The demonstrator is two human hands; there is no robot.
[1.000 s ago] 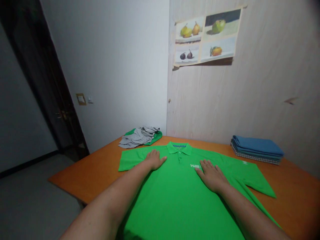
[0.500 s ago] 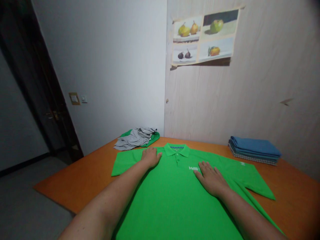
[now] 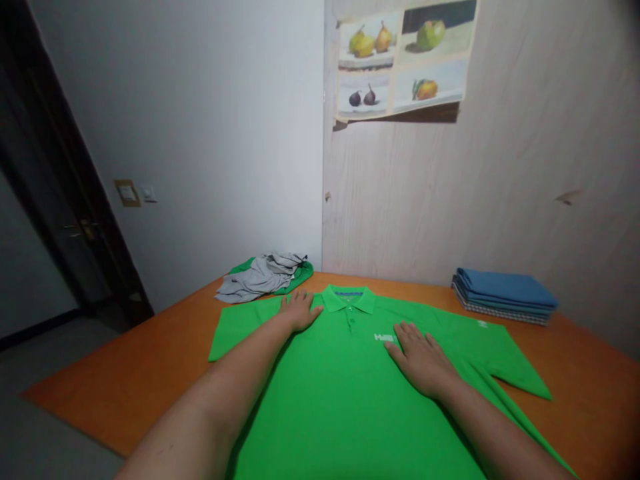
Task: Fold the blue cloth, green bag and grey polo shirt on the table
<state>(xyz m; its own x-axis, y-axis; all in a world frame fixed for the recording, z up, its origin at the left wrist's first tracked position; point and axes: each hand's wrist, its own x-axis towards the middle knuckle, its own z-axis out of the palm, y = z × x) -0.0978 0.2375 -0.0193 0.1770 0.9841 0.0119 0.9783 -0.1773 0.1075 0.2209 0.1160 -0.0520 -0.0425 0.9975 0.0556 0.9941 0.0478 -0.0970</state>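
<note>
A bright green polo shirt [image 3: 340,393] lies spread face up on the orange table [image 3: 135,360], its collar at the far side and a white logo on the chest. My left hand [image 3: 300,311] rests flat on the shirt near the shoulder, left of the collar, fingers apart. On the chest, just right of the logo, my right hand [image 3: 423,360] lies palm down with its fingers stretched out. Neither hand grips the cloth. The shirt's lower end runs out of view at the bottom.
A crumpled pile of grey and green clothes [image 3: 263,277] sits at the back left of the table. At the back right is a folded stack of blue and checked cloth [image 3: 505,297]. Walls stand behind the table; a fruit picture sheet [image 3: 405,63] hangs there.
The camera view has shifted slightly, so the wall, table and clothes appear a little further left. Both hands stay in about the same places on the polo shirt.
</note>
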